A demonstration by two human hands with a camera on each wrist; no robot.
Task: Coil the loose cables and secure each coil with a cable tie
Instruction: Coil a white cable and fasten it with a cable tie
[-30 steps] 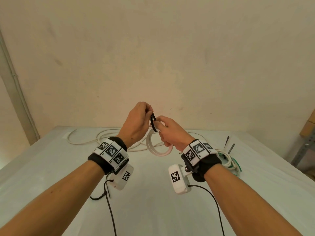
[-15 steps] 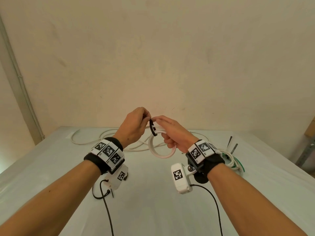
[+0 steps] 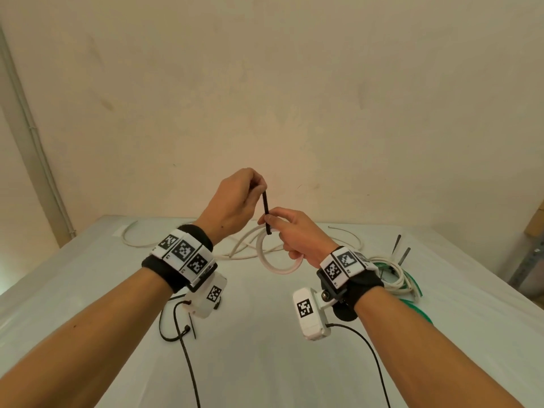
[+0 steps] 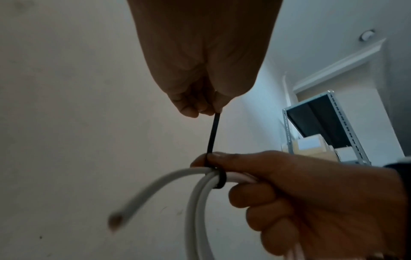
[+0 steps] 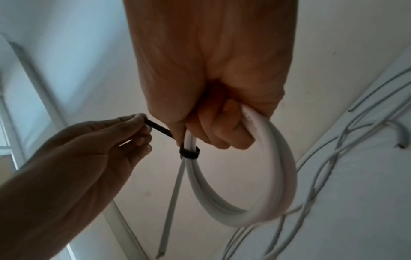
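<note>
Black cable tie point(image 4: 213, 133) tip hidden inside left grip point(image 4: 200, 73), white coil point(image 4: 195, 207) cut by frame bottom, its loose end blurred

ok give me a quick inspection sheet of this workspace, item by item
surface: white table, lit evenly
job's things: white cable coil held up; black cable tie looped around its strands, tail pointing up
clutter: spare black tie on table; bundled white and green cables at right
hands: left hand pinches the tie tail; right hand grips the coil
cables: loose white cable uncoiled behind the hands
surroundings: bare wall; metal shelving at right
</note>
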